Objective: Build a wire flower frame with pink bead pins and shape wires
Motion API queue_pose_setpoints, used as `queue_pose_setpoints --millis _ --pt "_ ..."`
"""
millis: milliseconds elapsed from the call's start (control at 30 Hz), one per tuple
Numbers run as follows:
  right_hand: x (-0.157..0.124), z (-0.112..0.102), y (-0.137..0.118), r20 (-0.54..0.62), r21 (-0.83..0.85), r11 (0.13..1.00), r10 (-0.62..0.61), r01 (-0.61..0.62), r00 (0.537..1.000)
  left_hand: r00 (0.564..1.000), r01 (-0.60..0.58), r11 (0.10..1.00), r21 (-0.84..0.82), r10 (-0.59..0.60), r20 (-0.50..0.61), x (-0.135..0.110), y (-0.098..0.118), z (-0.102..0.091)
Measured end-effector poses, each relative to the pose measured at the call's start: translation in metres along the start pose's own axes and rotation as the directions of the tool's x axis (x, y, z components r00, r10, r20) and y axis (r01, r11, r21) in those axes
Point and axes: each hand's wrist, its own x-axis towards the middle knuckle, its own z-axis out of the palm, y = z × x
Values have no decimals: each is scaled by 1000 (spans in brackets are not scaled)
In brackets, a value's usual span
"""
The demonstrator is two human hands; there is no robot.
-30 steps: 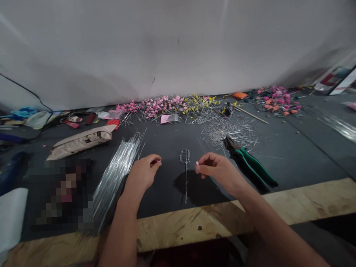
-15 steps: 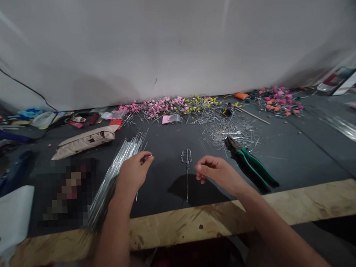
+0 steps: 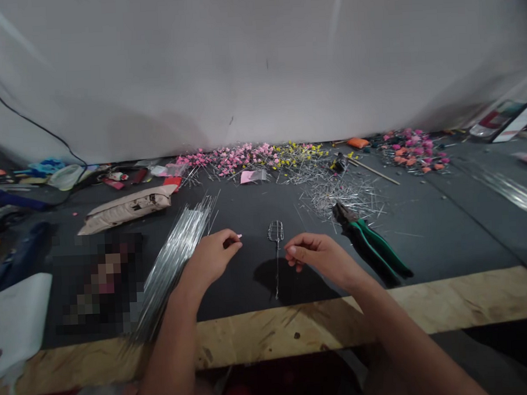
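Pinching pink bit (image 3: 239,236): L hand (image 3: 210,257) | tan pack (image 3: 124,210): markings illeg.

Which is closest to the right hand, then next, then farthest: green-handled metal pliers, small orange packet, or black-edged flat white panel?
1. Pliers: just right of the right hand.
2. Orange packet: back, near the wall.
3. White panel: far right, back.

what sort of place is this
Probably a small craft workbench: a bundle of straight wires, green-handled pliers and a heap of pink flower-like pieces on wire stems lie on its dark top.
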Motion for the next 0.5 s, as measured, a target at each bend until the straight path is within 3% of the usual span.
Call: queue_pose_setpoints --millis 333,500 --pt "-2 1 -1 12 -84 996 3 -2 1000 1000 0 998 -70 -1 -16 -3 6 -6" --pt "1 4 6 45 -60 998 -1 3 999 976 -204 939 -277 216 14 -12 29 7"
